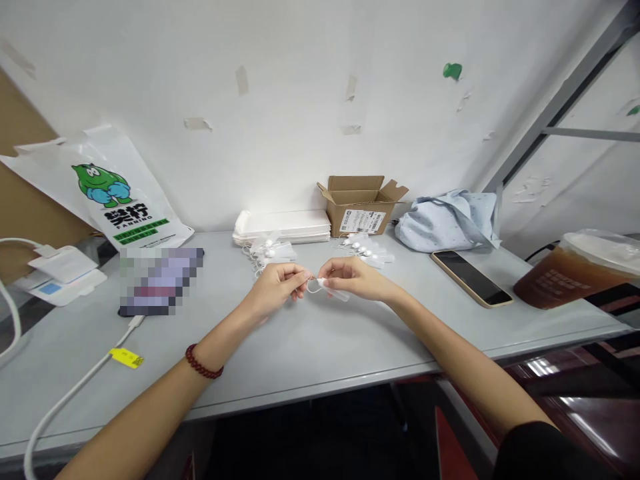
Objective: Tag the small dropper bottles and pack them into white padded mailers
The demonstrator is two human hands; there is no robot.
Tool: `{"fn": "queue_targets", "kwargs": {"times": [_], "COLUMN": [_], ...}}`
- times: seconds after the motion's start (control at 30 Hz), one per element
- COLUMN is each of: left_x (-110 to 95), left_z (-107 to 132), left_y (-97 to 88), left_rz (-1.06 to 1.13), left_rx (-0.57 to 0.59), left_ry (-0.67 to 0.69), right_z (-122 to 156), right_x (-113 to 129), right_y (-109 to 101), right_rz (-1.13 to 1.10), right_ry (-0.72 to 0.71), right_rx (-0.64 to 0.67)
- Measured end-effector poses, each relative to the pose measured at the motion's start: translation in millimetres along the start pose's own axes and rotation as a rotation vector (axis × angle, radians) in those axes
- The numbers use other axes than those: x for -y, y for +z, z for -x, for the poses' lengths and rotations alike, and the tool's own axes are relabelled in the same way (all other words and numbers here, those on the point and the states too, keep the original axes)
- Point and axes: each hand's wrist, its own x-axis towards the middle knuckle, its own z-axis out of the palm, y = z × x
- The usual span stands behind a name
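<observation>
Above the middle of the table, my left hand [280, 287] and my right hand [359, 277] are almost touching, both closed in a pinch. Between my right fingers is a small clear plastic tag [341, 294] with a white bead-like end. A thin white cord loop [313, 288] runs from it to my left fingertips, which pinch the cord; its exact end is hidden by the fingers. Behind my left hand lies a heap of similar tags with cords [274, 251]. Another group of such tags [367, 251] lies behind my right hand.
At the back stand a stack of white envelopes [283, 225] and an open cardboard box [356, 212]. A light blue fabric pouch [443, 220], a phone [473, 279] and a cup of brown drink [563, 273] are right. Left are a white bag [145, 193], a blurred-out device and a white cable [75, 393].
</observation>
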Motion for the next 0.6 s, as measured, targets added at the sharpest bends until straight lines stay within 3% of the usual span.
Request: {"fn": "queue_targets", "kwargs": {"times": [0.2,0.6], "left_x": [2.9,7.0], "left_z": [1.1,-0.3], "left_y": [5.0,8.0], "left_rz": [-0.181,-0.130], "left_rx": [-0.090,-0.087], "left_ry": [0.078,0.069], "right_z": [-1.0,-4.5], "right_x": [-0.9,-0.8], "right_y": [9.1,12.8], "right_rz": [-0.068,-0.148], "right_ry": [-0.004,-0.010], "right_rx": [-0.090,-0.198]}}
